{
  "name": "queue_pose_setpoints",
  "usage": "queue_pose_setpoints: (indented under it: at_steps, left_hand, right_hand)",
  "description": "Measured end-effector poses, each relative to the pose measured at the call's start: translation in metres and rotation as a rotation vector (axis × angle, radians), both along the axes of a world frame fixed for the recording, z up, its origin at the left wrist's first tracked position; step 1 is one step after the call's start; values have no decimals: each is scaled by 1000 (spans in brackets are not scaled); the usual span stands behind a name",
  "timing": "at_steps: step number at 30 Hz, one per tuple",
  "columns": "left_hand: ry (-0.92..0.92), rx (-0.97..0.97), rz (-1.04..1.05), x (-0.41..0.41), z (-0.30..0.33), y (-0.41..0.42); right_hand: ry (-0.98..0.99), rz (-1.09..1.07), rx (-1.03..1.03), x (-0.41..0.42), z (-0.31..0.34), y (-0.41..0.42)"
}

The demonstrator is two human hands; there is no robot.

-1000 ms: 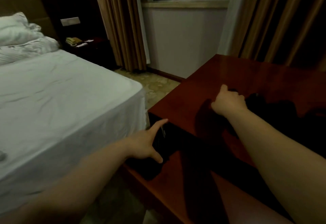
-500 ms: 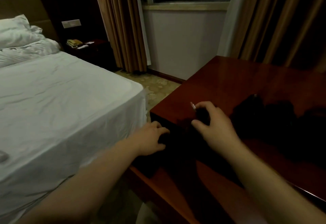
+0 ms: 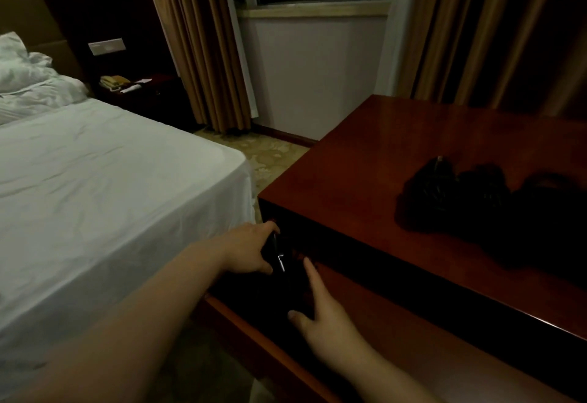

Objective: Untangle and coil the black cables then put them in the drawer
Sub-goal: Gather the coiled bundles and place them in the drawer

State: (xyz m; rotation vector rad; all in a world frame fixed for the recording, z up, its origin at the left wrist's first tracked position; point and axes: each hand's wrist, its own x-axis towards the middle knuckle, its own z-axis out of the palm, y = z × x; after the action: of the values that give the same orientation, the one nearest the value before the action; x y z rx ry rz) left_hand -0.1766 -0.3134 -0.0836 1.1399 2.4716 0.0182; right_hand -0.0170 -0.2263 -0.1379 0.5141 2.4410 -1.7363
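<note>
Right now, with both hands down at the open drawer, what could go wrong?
The drawer interior is very dark, so the black cable at the left hand is hard to track; its pale plug tip may be the only cue. The coil could spring loose when released. The right hand reaches in with fingers extended, and could get pinched if the drawer shuts early. More black cables remain on the desk top, still bunched together.

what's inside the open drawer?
Drawer: left hand grips a black cable in its left end; right hand reaches in. The rest is too dark to tell.
</note>
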Motion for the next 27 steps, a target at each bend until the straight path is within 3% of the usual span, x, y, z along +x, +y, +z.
queue_pose_setpoints:
  at_steps: [4,8,10,15,20,22,27]
  left_hand:
    - [106,109,40,6,8,2]
    - [125,495,122,27,25,34]
    - [68,564,72,42,33,61]
    - [-115,669,24,67,40,142]
    - [-499,745,295,84,37,209]
    - [-594,740,351,87,35,223]
    - [-571,604,314,76,33,231]
  right_hand:
    - [11,52,-123,3,-1,4]
    - [40,-15,105,8,1,11]
    - [63,-50,134,12,5,16]
    - [252,-368,328,33,24,62]
    - [375,-659,462,78,54,122]
    - [352,-695,494,87,61,136]
    - [230,-612,735,78,81,160]
